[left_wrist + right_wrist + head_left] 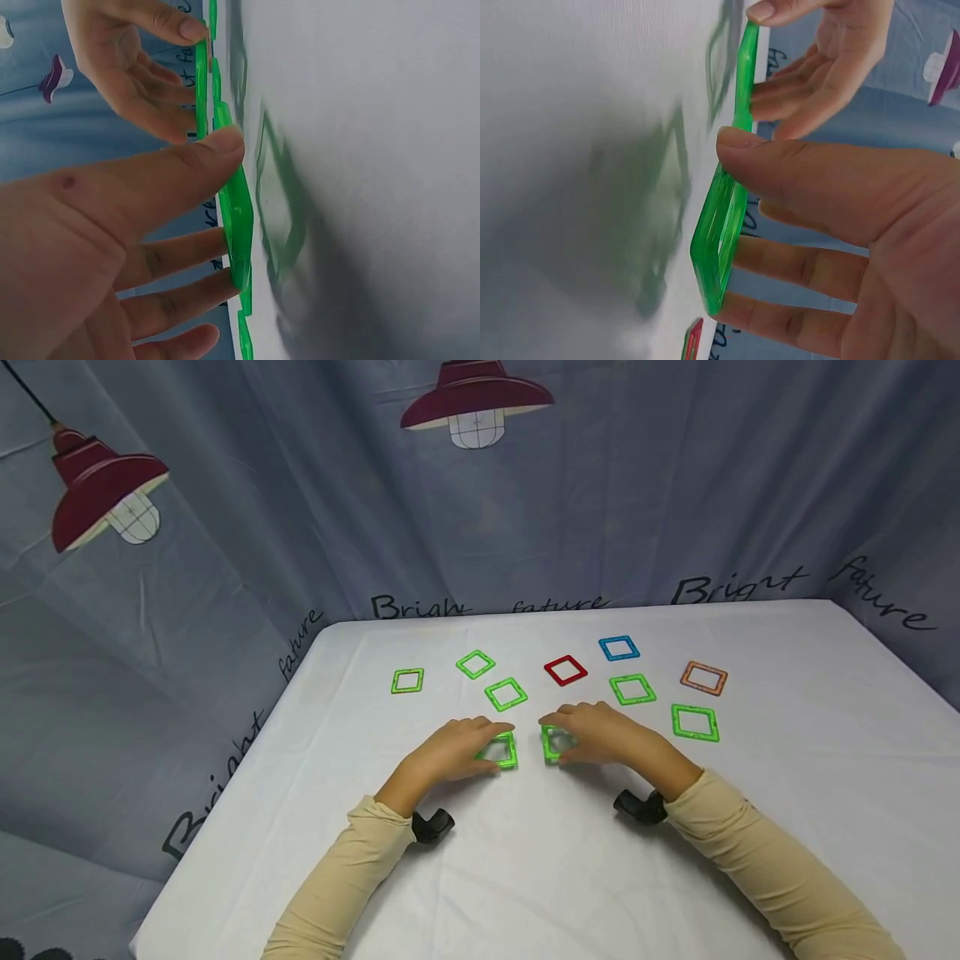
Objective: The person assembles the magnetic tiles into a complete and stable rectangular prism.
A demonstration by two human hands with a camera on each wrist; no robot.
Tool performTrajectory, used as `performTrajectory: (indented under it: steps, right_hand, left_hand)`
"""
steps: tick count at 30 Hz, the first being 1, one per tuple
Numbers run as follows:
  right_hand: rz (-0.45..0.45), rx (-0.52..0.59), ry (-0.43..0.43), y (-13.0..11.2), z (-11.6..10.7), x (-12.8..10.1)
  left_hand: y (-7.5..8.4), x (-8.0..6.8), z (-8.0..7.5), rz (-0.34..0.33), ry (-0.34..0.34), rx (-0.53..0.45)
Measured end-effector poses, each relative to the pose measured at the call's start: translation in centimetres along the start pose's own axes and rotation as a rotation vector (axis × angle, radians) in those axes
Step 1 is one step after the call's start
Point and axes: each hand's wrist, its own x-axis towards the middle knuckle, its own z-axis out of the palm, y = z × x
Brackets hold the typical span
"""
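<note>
Across the white surface point(787, 827), loose square frames are lying in the upper middle of the head view. At its centre, the left hand point(450, 752) is pinching one green square point(501, 750) between thumb and curled fingers, and the right hand point(600, 737) is gripping a second green square point(553, 744) likewise. Both are lifting off on edge, so a loosening pinch could be letting either tip flat or snap crookedly against the other.

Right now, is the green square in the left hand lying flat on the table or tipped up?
Tipped up. The left hand pinches the green square by its edges, raised off the white table, its shadow cast apart from it.
</note>
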Motion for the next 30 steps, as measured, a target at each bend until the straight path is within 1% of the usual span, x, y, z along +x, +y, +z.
performTrajectory:
  steps: [9, 15, 22, 30]
  right_hand:
    - [-0.066, 0.005, -0.012, -0.7, 0.7, 0.1]
    - [-0.068, -0.004, -0.005, -1.0, 0.8, 0.0]
    - [-0.083, -0.006, 0.0, -1.3, 0.7, -0.2]
    - [-0.09, -0.002, -0.006, -1.5, 0.7, -0.3]
  left_hand:
    - [0.9, 0.0, 0.0, 0.028, -0.017, 0.006]
    - [1.1, 0.0, 0.1, 0.028, -0.016, 0.012]
    - [1.2, 0.1, 0.2, 0.053, -0.001, 0.028]
    - [1.3, 0.0, 0.1, 0.071, 0.002, 0.007]
